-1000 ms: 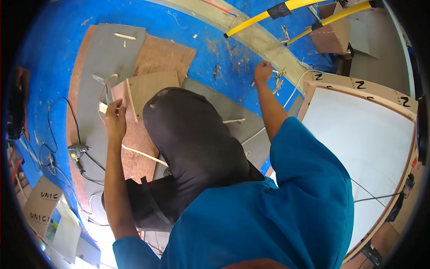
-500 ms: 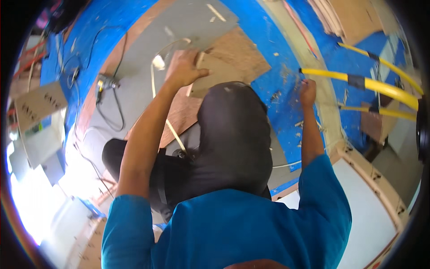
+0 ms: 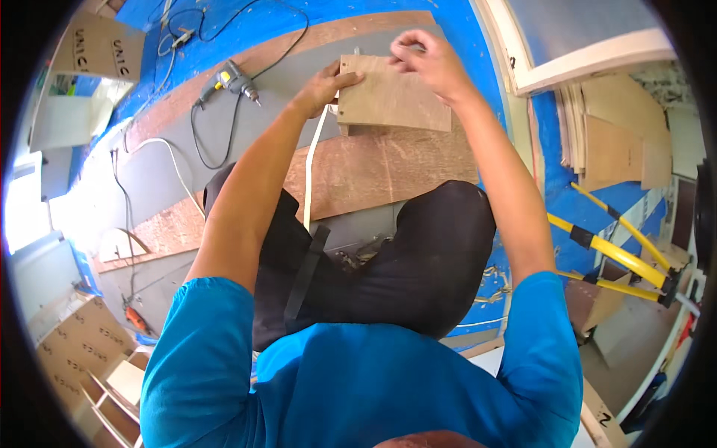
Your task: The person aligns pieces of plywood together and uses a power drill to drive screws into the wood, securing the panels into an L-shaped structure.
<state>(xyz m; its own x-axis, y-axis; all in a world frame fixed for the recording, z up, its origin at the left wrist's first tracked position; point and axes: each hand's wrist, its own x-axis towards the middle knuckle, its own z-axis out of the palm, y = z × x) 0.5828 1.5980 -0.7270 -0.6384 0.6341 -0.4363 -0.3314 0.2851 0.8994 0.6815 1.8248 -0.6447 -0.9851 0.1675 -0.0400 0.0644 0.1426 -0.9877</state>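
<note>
A small plywood piece (image 3: 396, 97), with dark holes along its left edge, lies ahead of my knees. My left hand (image 3: 323, 88) grips that left edge, its thumb on the top face and its fingers partly hidden behind. Just above the piece's far right part hovers my right hand (image 3: 429, 63), fingers curled in a pinch; whatever they may hold is too small to make out. Beneath the piece is a wide reddish-brown wood panel (image 3: 381, 168). A pale flat strip (image 3: 312, 175) runs from near my left hand toward my lap.
A corded drill (image 3: 230, 81) rests on the grey board to the left, its cable looping about. Blue sheeting (image 3: 358, 11) covers the floor beyond. Yellow poles (image 3: 627, 257) and stacked wood sheets (image 3: 612, 134) stand at right. An orange tool (image 3: 136, 319) lies at lower left.
My right hand has come from the blue sheeting at the right to above the plywood piece. My left hand now grips the piece's edge. The view has shifted and my knees have spread.
</note>
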